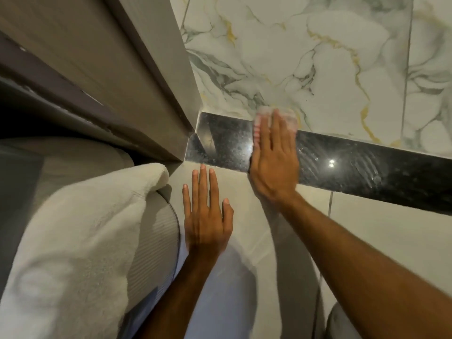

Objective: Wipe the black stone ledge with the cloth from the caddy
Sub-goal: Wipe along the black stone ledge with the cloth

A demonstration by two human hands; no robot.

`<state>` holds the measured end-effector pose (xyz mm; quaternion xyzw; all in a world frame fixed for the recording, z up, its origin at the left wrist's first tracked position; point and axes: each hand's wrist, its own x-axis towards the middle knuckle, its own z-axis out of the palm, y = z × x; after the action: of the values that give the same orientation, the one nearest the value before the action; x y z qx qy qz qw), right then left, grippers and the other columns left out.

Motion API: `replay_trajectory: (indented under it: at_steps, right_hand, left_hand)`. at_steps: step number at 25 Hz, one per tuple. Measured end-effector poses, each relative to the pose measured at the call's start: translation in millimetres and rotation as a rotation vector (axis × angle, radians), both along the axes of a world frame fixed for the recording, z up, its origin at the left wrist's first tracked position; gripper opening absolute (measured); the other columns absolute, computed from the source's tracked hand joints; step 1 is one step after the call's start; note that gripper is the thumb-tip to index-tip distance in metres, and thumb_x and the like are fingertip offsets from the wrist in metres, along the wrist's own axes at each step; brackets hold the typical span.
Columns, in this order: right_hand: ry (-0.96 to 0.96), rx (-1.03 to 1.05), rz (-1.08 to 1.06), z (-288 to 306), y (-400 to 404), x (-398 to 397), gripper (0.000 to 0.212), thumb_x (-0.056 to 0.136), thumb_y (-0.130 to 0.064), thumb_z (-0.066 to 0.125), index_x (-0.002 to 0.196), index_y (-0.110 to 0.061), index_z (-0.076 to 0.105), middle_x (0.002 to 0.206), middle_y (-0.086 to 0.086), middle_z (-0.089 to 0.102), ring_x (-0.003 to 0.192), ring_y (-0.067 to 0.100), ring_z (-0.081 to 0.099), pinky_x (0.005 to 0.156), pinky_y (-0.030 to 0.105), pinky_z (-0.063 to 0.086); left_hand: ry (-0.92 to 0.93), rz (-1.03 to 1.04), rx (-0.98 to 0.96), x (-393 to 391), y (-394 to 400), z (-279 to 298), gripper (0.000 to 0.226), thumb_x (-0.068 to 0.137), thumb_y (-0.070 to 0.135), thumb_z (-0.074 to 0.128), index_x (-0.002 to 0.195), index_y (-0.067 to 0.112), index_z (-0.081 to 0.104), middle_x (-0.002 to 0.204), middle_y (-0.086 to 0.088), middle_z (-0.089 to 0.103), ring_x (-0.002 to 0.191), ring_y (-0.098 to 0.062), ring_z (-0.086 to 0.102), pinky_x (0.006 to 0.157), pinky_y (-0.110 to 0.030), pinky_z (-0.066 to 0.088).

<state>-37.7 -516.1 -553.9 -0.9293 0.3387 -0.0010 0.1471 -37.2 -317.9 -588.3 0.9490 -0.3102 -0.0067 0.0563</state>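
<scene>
The polished black stone ledge (342,165) runs as a long narrow band from the middle of the frame, where it meets the grey door frame (156,77), down to the right edge. Its long axis goes from centre-left to lower right, under the white marble-pattern wall tiles (318,57).

The right hand (275,160) lies flat across the ledge near its left end, fingers stretched out and pointing to the wall. It presses the small white cloth with pink stripes (263,118) on the stone; the cloth shows only above and beside the fingertips, so it is pinned under the palm more than gripped.

The left hand (206,216) is open and holds nothing. It rests flat on the pale beige tile (244,199) below the ledge, in the lower centre of the frame, just beside the white folded towel (80,228).

The right hand is the one on the ledge. A short piece of dusty-looking stone lies to its left, toward the corner, and the long part with wipe streaks lies to its right. The next stroke probably follows this axis.
</scene>
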Motion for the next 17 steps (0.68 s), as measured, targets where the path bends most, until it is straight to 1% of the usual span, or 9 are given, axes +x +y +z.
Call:
replay_trajectory:
  at_steps: [2,3,6,8,10,12,13,15,17]
  right_hand:
    - [-0.011,0.019,0.081,1,11,23,0.067,0.121,-0.035,0.026,0.179,-0.012,0.0,0.189,0.012,-0.008,0.177,0.027,-0.007,0.146,0.052,0.007]
    - [-0.023,0.022,0.151,0,20,17,0.067,0.121,-0.033,0.026,0.179,-0.012,0.002,0.189,0.012,-0.006,0.177,0.027,-0.006,0.145,0.053,0.009]
    - [-0.049,0.0,0.299,0,51,-56,0.065,0.119,-0.03,0.036,0.179,-0.013,0.017,0.189,0.01,0.01,0.177,0.025,0.008,0.143,0.053,0.022]
    - [-0.089,-0.006,0.277,-1,50,-101,0.065,0.116,-0.029,0.045,0.176,-0.013,0.028,0.186,0.009,0.023,0.175,0.024,0.019,0.141,0.052,0.029]
    - [-0.076,-0.014,0.193,-4,33,-93,0.065,0.116,-0.028,0.042,0.178,-0.014,0.024,0.187,0.009,0.018,0.176,0.024,0.015,0.144,0.051,0.021]
    - [-0.074,-0.018,0.067,-5,18,-46,0.068,0.118,-0.028,0.036,0.179,-0.013,0.011,0.189,0.01,0.005,0.177,0.025,0.003,0.146,0.05,0.011]
    - [-0.072,-0.002,0.034,-5,14,-21,0.069,0.118,-0.029,0.034,0.179,-0.012,0.008,0.19,0.011,0.001,0.177,0.026,0.001,0.146,0.051,0.01]
    - [-0.071,0.015,0.122,-5,14,-3,0.068,0.118,-0.031,0.032,0.179,-0.011,0.009,0.189,0.013,0.002,0.177,0.028,0.002,0.144,0.054,0.013]
    - [-0.068,0.002,0.326,-7,25,-36,0.066,0.118,-0.031,0.033,0.179,-0.012,0.016,0.189,0.012,0.008,0.177,0.027,0.006,0.143,0.055,0.018]
  left_hand:
    - [0.026,-0.008,0.0,0,0,-1,0.067,0.114,0.038,0.025,0.173,0.005,0.02,0.182,-0.018,0.015,0.17,-0.035,0.014,0.139,-0.056,0.018]
    - [0.035,-0.017,0.007,0,-1,-1,0.069,0.113,0.038,0.027,0.173,0.005,0.019,0.182,-0.019,0.014,0.17,-0.035,0.013,0.138,-0.057,0.019]
    - [0.02,-0.046,0.03,-2,1,0,0.068,0.113,0.036,0.026,0.172,0.003,0.019,0.181,-0.022,0.014,0.169,-0.038,0.015,0.136,-0.061,0.025]
    - [-0.002,-0.081,-0.008,-11,0,-2,0.064,0.115,0.033,0.031,0.171,0.001,0.025,0.179,-0.024,0.021,0.167,-0.04,0.022,0.133,-0.063,0.032]
    - [-0.021,-0.146,-0.04,-25,-3,-6,0.061,0.117,0.031,0.035,0.17,0.001,0.028,0.178,-0.024,0.026,0.167,-0.039,0.024,0.131,-0.062,0.035]
    - [0.003,-0.164,-0.053,-30,-7,-7,0.064,0.116,0.034,0.033,0.171,0.003,0.025,0.18,-0.021,0.023,0.168,-0.037,0.02,0.135,-0.059,0.029]
    - [0.029,-0.145,-0.067,-29,-9,-8,0.066,0.114,0.035,0.032,0.172,0.004,0.024,0.181,-0.02,0.021,0.169,-0.036,0.019,0.136,-0.058,0.026]
    - [0.068,-0.123,-0.111,-29,-9,-8,0.067,0.112,0.032,0.033,0.171,0.003,0.026,0.18,-0.02,0.022,0.169,-0.035,0.02,0.136,-0.058,0.026]
    - [0.062,-0.131,-0.13,-30,-8,-5,0.064,0.112,0.027,0.033,0.17,0.001,0.029,0.179,-0.022,0.025,0.168,-0.037,0.023,0.134,-0.061,0.03]
